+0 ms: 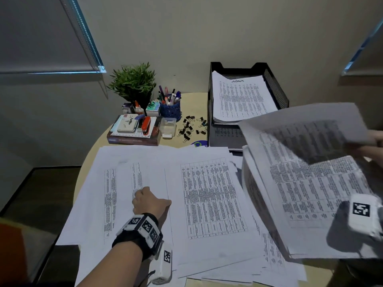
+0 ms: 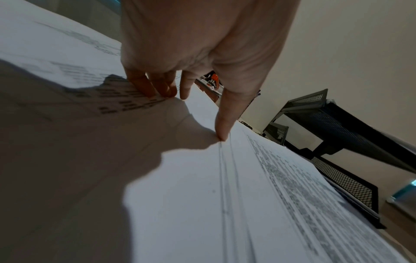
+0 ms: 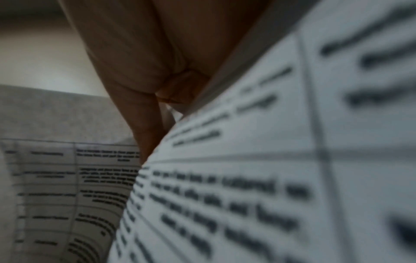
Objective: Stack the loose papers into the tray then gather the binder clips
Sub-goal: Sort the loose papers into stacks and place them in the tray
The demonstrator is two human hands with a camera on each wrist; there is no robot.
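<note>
Loose printed papers (image 1: 207, 193) (image 2: 202, 195) cover the front of the round table. My left hand (image 1: 150, 200) (image 2: 202, 53) rests on them, fingertips and thumb pressing down on the sheets. At the right edge my right hand (image 1: 375, 139) (image 3: 146, 71) pinches a few lifted sheets (image 1: 306, 162) (image 3: 270, 160), which curl and blur above the table in front of the tray. The black mesh tray (image 1: 275, 83) (image 2: 351, 124) stands at the back right with a paper stack (image 1: 242, 98) in its top tier. Black binder clips (image 1: 190, 129) lie scattered left of the tray.
At the back left stand a potted plant (image 1: 132, 83), a blue pen cup (image 1: 171, 106), a small clear box (image 1: 168, 126) and a book pile (image 1: 132, 139) with a red stapler (image 1: 146, 125). The table's curved edge (image 1: 83, 162) drops off at the left.
</note>
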